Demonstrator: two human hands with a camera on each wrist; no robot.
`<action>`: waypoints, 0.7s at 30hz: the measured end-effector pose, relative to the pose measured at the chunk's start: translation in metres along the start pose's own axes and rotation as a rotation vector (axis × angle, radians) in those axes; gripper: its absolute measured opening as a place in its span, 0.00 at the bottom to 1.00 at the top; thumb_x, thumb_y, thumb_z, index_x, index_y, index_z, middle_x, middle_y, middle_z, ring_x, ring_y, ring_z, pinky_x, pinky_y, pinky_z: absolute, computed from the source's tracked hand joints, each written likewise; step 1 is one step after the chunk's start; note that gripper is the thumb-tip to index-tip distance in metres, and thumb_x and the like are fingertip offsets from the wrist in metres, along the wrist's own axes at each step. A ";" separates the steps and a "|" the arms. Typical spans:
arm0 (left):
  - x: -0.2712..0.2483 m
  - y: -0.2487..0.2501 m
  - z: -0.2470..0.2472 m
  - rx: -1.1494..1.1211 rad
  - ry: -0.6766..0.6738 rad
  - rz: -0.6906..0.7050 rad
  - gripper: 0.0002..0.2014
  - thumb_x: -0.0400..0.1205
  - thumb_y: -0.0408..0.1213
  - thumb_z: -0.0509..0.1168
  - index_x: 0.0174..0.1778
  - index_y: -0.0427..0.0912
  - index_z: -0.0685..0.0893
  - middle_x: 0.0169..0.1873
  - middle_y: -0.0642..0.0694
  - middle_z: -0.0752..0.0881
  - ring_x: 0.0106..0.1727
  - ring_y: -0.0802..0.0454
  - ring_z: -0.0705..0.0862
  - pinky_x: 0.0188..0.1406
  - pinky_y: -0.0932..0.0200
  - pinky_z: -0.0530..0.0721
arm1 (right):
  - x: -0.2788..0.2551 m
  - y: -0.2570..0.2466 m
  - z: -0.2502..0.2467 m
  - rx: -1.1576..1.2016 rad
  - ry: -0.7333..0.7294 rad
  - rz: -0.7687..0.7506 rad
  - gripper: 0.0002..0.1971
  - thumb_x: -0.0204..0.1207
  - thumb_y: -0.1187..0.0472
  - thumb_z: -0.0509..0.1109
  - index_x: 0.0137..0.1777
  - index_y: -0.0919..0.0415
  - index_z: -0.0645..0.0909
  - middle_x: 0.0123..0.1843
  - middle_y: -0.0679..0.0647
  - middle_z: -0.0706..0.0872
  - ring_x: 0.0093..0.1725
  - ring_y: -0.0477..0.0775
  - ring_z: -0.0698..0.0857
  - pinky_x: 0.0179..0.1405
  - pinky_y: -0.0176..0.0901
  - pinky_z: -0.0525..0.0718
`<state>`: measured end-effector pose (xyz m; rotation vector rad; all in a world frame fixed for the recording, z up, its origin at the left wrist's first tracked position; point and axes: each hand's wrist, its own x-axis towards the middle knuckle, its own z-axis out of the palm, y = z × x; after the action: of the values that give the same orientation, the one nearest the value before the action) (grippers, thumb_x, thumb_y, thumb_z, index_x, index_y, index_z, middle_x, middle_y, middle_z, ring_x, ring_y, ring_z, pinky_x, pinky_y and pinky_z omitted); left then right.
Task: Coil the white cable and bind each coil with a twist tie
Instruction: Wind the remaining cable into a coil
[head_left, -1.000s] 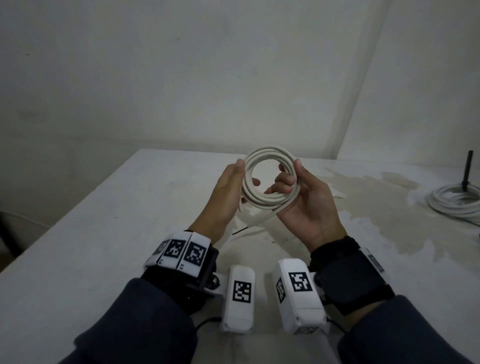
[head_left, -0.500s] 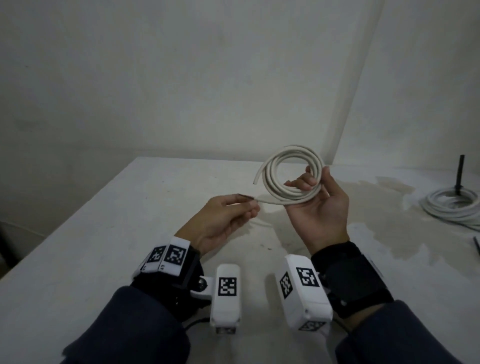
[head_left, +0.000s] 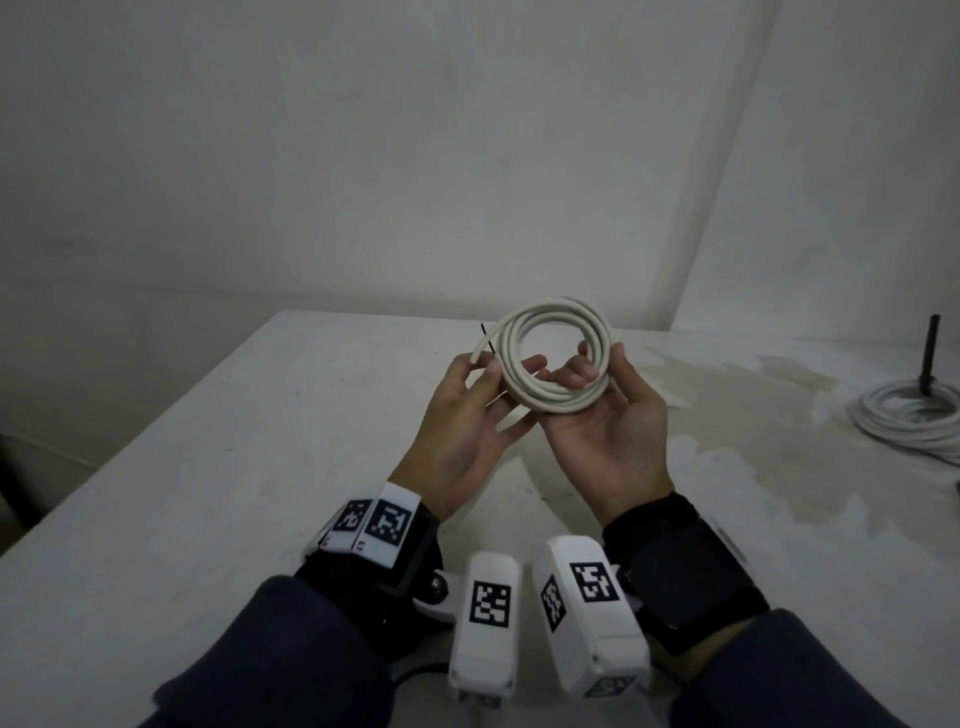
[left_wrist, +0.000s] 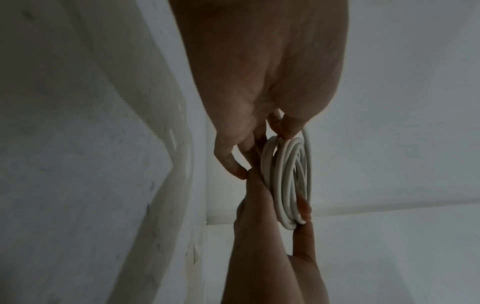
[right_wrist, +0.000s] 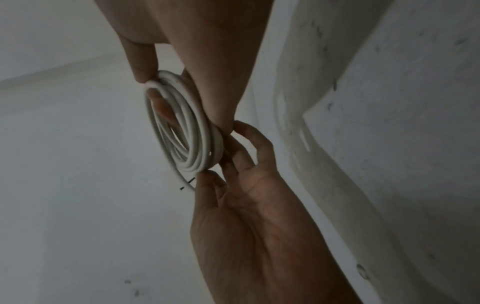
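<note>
White cable (head_left: 551, 358), coiled, held above table (head_left: 218, 467) at 12 o'clock. Right hand (head_left: 605, 431) curled through coil's 3 o'clock side, thumb outside. Left hand (head_left: 467, 415) pinching loose cable end and thin black twist tie (head_left: 486, 335) at coil's 9 o'clock. Second white coil (head_left: 909, 421) lying at table's 3 o'clock.

The cable (head_left: 550, 358) has a smooth, matt white plastic jacket. The bench (head_left: 234, 467) is matt white, rough and stained. The wrist cuffs (head_left: 685, 566) look like black cloth; the sleeves (head_left: 291, 665) dark cloth.
</note>
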<state>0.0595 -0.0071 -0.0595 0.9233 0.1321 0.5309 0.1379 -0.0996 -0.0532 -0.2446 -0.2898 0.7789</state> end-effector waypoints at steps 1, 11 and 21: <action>0.000 0.000 0.000 -0.024 -0.007 0.009 0.06 0.88 0.36 0.53 0.47 0.45 0.74 0.57 0.37 0.88 0.54 0.47 0.88 0.58 0.48 0.82 | 0.000 0.001 0.001 0.008 -0.014 0.011 0.14 0.85 0.55 0.58 0.45 0.65 0.78 0.28 0.53 0.74 0.29 0.51 0.79 0.47 0.49 0.87; 0.006 0.004 -0.014 -0.230 0.022 -0.018 0.16 0.87 0.43 0.53 0.50 0.34 0.81 0.39 0.42 0.88 0.44 0.48 0.89 0.53 0.57 0.86 | -0.001 0.013 -0.001 -0.131 -0.040 0.146 0.19 0.84 0.54 0.58 0.40 0.67 0.82 0.34 0.57 0.83 0.57 0.62 0.83 0.65 0.53 0.82; 0.009 0.012 -0.014 -0.229 0.098 0.005 0.16 0.89 0.42 0.50 0.52 0.34 0.78 0.21 0.50 0.81 0.25 0.56 0.82 0.41 0.60 0.84 | -0.002 0.013 0.003 -0.315 0.087 0.183 0.12 0.77 0.63 0.56 0.47 0.67 0.81 0.38 0.63 0.84 0.47 0.64 0.85 0.64 0.55 0.78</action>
<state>0.0581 0.0133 -0.0578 0.6751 0.1542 0.5838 0.1272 -0.0917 -0.0546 -0.6073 -0.3107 0.8990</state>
